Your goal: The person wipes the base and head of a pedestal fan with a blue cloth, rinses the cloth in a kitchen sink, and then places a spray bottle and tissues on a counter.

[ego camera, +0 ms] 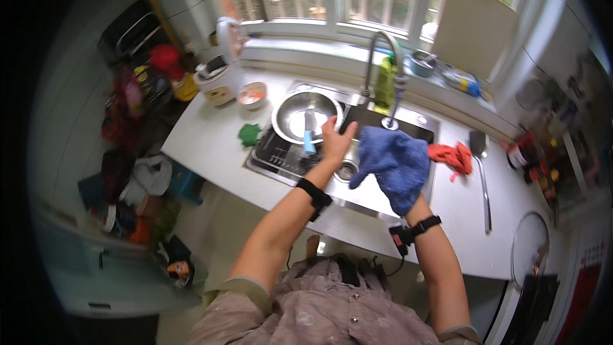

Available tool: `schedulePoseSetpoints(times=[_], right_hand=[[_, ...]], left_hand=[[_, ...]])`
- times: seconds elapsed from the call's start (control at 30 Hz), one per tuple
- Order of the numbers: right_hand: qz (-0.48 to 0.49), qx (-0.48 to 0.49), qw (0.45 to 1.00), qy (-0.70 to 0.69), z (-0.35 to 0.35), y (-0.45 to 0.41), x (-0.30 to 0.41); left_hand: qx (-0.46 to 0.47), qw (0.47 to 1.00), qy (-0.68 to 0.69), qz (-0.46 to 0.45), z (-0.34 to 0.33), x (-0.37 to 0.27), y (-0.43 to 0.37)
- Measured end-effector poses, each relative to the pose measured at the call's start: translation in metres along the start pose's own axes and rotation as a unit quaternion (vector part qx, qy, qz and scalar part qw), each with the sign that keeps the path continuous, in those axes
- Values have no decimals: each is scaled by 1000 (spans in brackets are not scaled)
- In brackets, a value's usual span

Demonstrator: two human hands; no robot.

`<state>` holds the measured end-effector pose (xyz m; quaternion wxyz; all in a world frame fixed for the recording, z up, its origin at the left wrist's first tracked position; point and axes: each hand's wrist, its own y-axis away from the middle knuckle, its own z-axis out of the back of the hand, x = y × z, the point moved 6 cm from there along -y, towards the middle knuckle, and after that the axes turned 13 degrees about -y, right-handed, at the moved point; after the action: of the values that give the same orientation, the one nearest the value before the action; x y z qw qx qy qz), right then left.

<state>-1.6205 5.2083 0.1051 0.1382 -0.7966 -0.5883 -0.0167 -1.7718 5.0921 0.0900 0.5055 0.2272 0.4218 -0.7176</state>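
My left hand is raised over the sink with its thumb and fingers apart and nothing between them. Just left of it, a stainless steel bowl rests on the black drain tray. A blue-handled knife lies partly in the bowl, its handle over the near rim. A blue cloth covers my right hand, hiding the fingers; it hangs over the right part of the sink, below the faucet. Beside the cloth, a red cloth is on the sink's right edge and counter.
A green scrubber, a small bowl and a white rice cooker stand left on the counter. A spatula lies right, near a glass lid. A yellow-green bottle stands behind the faucet; a cutting board leans at the window.
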Motion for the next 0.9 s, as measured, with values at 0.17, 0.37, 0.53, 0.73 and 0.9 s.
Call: schedulePoseSetpoints(times=[0.17,0.37,0.53,0.73,0.9], right_hand=[[-8,-5,993,114,-30,13,-7],[-119,-221,941,226,25,52,-34],[-113,-229,938,233,83,51,-1],[-72,-206,941,260,86,38,-2],[-141,-113,952,248,102,13,7]], left_hand=[[225,507,792,256,-64,-63,43],[280,558,758,188,-105,-45,92],[251,630,666,312,-133,-66,97],[192,938,254,138,-94,-64,76],[168,956,235,50,-56,-70,86]])
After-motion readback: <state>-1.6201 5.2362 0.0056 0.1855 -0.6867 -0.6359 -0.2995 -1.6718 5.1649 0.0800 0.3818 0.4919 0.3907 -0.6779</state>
